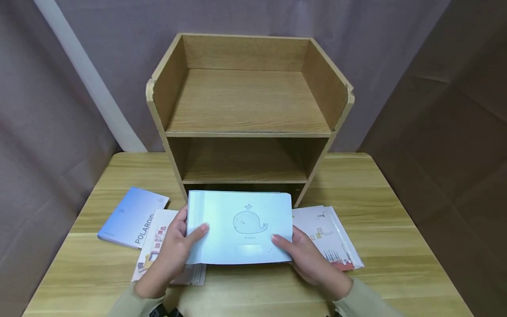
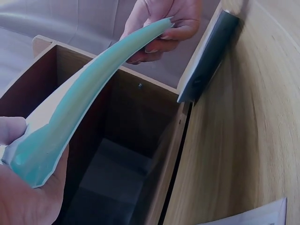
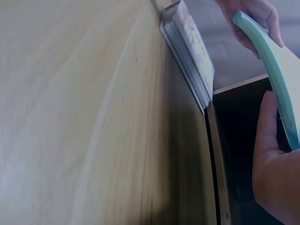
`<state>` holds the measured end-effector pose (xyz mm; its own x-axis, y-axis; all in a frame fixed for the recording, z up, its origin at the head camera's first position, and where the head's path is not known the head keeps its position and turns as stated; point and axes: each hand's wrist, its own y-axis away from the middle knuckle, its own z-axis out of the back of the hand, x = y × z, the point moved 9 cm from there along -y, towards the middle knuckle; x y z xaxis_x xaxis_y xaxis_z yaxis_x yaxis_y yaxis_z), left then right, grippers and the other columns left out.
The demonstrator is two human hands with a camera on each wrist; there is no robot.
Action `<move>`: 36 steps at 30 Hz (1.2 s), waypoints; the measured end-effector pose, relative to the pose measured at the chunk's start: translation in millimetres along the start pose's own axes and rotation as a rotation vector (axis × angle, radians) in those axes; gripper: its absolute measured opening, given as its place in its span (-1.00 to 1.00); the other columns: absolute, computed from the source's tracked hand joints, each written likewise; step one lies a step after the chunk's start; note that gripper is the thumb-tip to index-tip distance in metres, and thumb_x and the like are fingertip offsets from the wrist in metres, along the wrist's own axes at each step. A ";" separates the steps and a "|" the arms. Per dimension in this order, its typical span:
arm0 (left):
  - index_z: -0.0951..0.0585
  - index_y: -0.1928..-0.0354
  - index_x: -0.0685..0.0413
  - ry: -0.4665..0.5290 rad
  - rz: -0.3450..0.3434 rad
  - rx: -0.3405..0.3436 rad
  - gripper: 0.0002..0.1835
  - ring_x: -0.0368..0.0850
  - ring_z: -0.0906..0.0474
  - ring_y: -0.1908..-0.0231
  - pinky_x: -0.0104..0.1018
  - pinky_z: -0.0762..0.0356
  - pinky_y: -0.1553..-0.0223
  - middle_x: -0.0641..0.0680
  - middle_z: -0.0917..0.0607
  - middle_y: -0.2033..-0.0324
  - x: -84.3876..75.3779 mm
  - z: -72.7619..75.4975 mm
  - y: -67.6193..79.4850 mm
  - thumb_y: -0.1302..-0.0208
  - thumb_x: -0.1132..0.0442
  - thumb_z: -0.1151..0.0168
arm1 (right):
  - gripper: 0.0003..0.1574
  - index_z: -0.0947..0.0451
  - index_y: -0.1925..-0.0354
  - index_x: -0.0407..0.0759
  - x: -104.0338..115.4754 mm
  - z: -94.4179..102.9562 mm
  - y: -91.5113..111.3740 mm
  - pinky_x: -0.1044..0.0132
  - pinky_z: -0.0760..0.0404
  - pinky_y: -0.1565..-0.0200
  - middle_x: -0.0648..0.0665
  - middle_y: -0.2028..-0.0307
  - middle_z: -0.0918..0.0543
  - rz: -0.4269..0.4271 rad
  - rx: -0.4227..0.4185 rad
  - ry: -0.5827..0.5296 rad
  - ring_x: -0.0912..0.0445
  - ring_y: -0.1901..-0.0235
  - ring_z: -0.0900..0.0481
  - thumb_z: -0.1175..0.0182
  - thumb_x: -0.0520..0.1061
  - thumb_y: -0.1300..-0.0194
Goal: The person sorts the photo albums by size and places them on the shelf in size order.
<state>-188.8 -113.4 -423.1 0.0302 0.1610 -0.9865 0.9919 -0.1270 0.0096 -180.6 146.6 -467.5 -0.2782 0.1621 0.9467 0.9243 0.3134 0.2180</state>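
The left hand (image 1: 179, 244) and right hand (image 1: 310, 257) gripped opposite short sides of a pale-blue rectangular booklet with a whale drawing (image 1: 222, 237), above the yellowish wooden table (image 1: 400, 259), midway between its left and right edges. A blue rectangular POLAROID book (image 1: 132, 215) lay toward the left edge, a white illustrated book (image 1: 326, 235) toward the right.

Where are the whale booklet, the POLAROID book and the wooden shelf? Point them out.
Whale booklet (image 1: 239, 227), head view: upper face.
POLAROID book (image 1: 132, 215), head view: blue cover.
Wooden shelf (image 1: 251, 103), head view: top board.
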 end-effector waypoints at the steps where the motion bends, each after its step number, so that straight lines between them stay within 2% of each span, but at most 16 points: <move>1: -0.20 -0.40 -0.06 -0.003 -0.002 0.003 -0.34 0.17 -0.66 0.18 0.02 -0.66 0.24 0.28 -0.59 -0.02 -0.5 -0.5 0.1 -0.33 0.30 -0.21 | -0.32 -0.21 -0.34 -0.27 -0.6 -0.6 0.3 0.05 -0.59 -0.02 -0.23 -0.12 -0.58 -0.009 0.005 -0.002 -0.10 0.01 -0.62 -0.20 -0.09 -0.37; 4: -0.20 -0.40 -0.14 -0.033 -0.010 0.016 -0.35 0.17 -0.66 0.21 0.02 -0.66 0.27 0.29 -0.60 0.02 -2.7 -3.0 0.5 -0.34 0.28 -0.20 | -0.32 -0.23 -0.32 -0.25 0.3 -0.6 1.2 0.06 -0.59 -0.01 -0.22 -0.10 -0.59 0.001 -0.009 0.026 -0.11 0.01 -0.62 -0.20 -0.06 -0.37; 8: -0.15 -0.42 -0.29 -0.115 -0.059 0.046 -0.33 0.15 -0.67 0.23 -0.01 -0.68 0.31 0.29 -0.59 0.04 -9.6 -8.1 1.4 -0.37 0.27 -0.17 | -0.41 -0.35 -0.24 -0.22 9.7 5.2 4.0 0.11 -0.62 0.04 -0.19 -0.04 -0.64 0.084 -0.106 0.127 -0.07 0.05 -0.65 -0.23 -0.04 -0.34; 12: -0.08 -0.45 -0.31 -0.184 -0.178 0.078 -0.27 0.10 -0.63 0.14 -0.07 -0.68 0.25 0.23 -0.54 -0.02 -22.0 -15.2 3.1 -0.38 0.31 -0.16 | -0.50 -0.43 -0.16 -0.20 31.4 11.3 11.3 0.17 -0.63 0.05 -0.15 0.00 -0.66 0.216 -0.221 0.235 0.00 0.06 -0.65 -0.26 -0.09 -0.31; 16: -0.06 -0.47 -0.24 -0.211 -0.320 0.111 -0.23 0.06 -0.57 0.01 -0.12 -0.65 0.14 0.18 -0.48 -0.12 -36.8 -23.8 5.5 -0.36 0.39 -0.16 | -0.55 -0.43 -0.13 -0.23 58.6 13.5 18.2 0.27 -0.60 0.01 -0.12 0.00 -0.65 0.337 -0.300 0.324 0.11 0.00 -0.60 -0.25 -0.14 -0.32; 19: 0.01 -0.49 -0.18 -0.220 -0.410 0.139 -0.19 0.06 -0.51 -0.08 -0.15 -0.61 0.04 0.18 -0.43 -0.21 -46.5 -30.5 7.0 -0.35 0.47 -0.12 | -0.56 -0.40 -0.15 -0.26 75.2 14.5 19.7 0.32 -0.57 -0.03 -0.11 -0.03 -0.63 0.387 -0.320 0.334 0.13 -0.03 -0.57 -0.21 -0.17 -0.36; 22: 0.05 -0.50 -0.12 -0.217 -0.464 0.152 -0.16 0.06 -0.46 -0.15 -0.17 -0.55 -0.05 0.18 -0.38 -0.27 -53.9 -34.7 6.9 -0.34 0.53 -0.08 | -0.57 -0.39 -0.15 -0.26 87.4 15.9 19.2 0.33 -0.56 -0.03 -0.10 -0.03 -0.62 0.407 -0.331 0.329 0.12 -0.02 -0.59 -0.18 -0.16 -0.38; 29: 0.02 -0.50 -0.08 -0.189 -0.487 0.123 -0.19 0.06 -0.40 -0.20 -0.20 -0.52 -0.08 0.19 -0.33 -0.31 -65.2 -35.2 3.1 -0.33 0.58 -0.04 | -0.59 -0.39 -0.14 -0.25 107.2 13.1 17.2 0.31 -0.59 0.00 -0.15 0.00 -0.65 0.446 -0.332 0.399 0.09 0.04 -0.63 -0.16 -0.13 -0.40; 36: 0.17 -0.52 -0.13 -0.157 -0.512 0.064 -0.08 0.06 -0.43 -0.19 -0.16 -0.57 0.03 0.24 -0.30 -0.34 -77.4 -29.6 2.7 -0.31 0.64 0.02 | -0.60 -0.38 -0.14 -0.21 127.9 2.8 18.3 0.33 -0.58 0.02 -0.13 -0.01 -0.63 0.565 -0.299 0.472 0.08 0.01 -0.60 -0.17 -0.19 -0.38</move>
<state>-184.8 -97.3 -341.9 -0.4786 0.0702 -0.8752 0.8654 -0.1306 -0.4838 -200.1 175.7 -343.1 0.3323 -0.2130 0.9188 0.9420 0.0265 -0.3346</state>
